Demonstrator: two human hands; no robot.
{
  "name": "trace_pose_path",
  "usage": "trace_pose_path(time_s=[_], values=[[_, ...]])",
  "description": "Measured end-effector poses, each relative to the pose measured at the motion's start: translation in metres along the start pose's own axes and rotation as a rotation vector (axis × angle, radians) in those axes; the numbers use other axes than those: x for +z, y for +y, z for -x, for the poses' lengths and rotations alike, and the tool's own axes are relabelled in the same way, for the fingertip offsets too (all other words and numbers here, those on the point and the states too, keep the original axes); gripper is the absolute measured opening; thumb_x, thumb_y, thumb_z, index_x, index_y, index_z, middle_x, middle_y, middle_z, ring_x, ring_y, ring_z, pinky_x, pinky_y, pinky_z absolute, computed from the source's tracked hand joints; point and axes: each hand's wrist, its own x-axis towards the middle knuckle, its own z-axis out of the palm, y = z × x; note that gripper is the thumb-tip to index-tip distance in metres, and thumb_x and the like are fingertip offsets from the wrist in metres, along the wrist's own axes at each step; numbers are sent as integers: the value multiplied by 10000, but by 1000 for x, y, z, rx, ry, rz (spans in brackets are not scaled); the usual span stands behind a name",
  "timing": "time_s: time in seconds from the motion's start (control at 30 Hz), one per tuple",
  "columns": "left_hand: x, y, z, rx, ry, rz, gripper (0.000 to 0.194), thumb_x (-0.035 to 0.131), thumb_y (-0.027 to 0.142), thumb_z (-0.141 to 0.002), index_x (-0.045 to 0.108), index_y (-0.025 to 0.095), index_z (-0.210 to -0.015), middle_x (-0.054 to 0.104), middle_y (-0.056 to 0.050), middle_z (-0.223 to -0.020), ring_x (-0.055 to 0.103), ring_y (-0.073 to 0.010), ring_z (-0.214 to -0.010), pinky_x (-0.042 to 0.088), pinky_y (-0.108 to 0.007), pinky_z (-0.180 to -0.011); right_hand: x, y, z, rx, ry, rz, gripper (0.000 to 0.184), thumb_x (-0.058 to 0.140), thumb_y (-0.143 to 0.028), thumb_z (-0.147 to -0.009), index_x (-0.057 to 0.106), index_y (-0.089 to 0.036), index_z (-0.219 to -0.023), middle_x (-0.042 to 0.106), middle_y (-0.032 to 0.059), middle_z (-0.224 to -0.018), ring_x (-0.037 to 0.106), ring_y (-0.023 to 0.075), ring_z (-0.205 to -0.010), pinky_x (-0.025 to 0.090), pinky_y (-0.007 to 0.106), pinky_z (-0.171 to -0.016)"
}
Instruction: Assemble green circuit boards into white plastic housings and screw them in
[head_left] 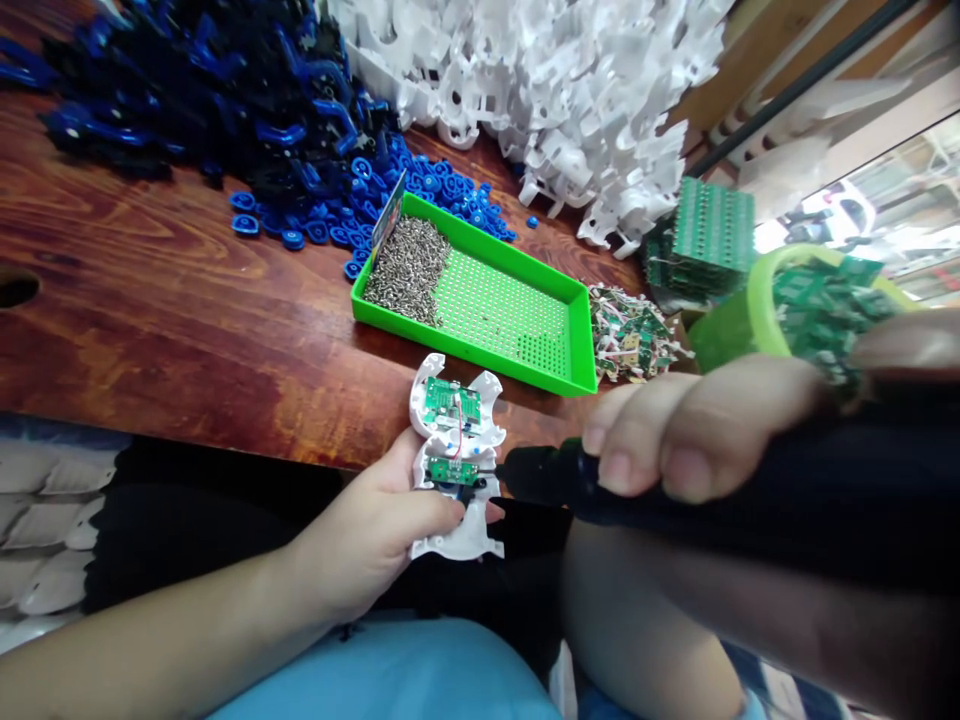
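My left hand (397,510) is closed around a white plastic housing (469,535), held upright below the table edge, thumb pressing its lower part. Two green circuit boards (454,402) are seated in the housing, linked by a red and white wire. From the right, my right hand (705,430) grips a black electric screwdriver (551,475), fingers wrapped over its body. The driver's thin bit reaches the right side of the lower board; whether a screw sits under its tip is too small to tell.
A green perforated tray (480,350) holds many small screws (409,270) at its left end. Behind it lie blue buttons (315,232), dark blue parts (210,90) and white housings (525,80). To the right are wired boards (634,335), stacked green boards (712,225) and a yellow-green bucket (739,320).
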Motion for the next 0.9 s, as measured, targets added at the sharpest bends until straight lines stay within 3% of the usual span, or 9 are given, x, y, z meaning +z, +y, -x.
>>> trace_pose_path(time_s=[0.07,0.23,0.43,0.67,0.9], values=[[0,0,1,-10,0,0,532,599,11,-696,493,184,-1187,698,-56,-954,681,-158,-735,535,-225,-651,9,-5,2,62,2,23,293,536,-646,-724,532,-361,-795,553,-2,-644,575,207,-587,514,475,-589],[-1,0,2,-2,12,-38,576,592,13,-696,455,174,-1232,706,-68,-934,675,-168,-782,530,-228,-671,16,3,1,-16,148,-76,365,477,-653,-756,520,-290,-756,503,-7,-564,515,194,-488,469,442,-505],[1,0,1,5,23,-30,546,593,21,-685,475,174,-1195,711,-47,-892,673,-165,-767,529,-238,-680,21,3,4,70,151,-59,341,524,-642,-741,497,-304,-773,511,-9,-585,533,208,-519,486,439,-523],[3,-4,2,42,61,-53,524,584,35,-692,494,180,-1188,703,-29,-885,664,-174,-809,514,-238,-691,28,1,8,23,128,66,291,580,-612,-737,506,-344,-821,454,-32,-573,502,175,-487,495,413,-556],[2,-3,2,9,86,-33,481,600,35,-680,521,164,-1136,714,-45,-871,678,-211,-813,527,-271,-680,22,6,7,43,180,-20,295,585,-564,-766,542,-272,-769,480,-40,-525,497,154,-448,485,376,-503]])
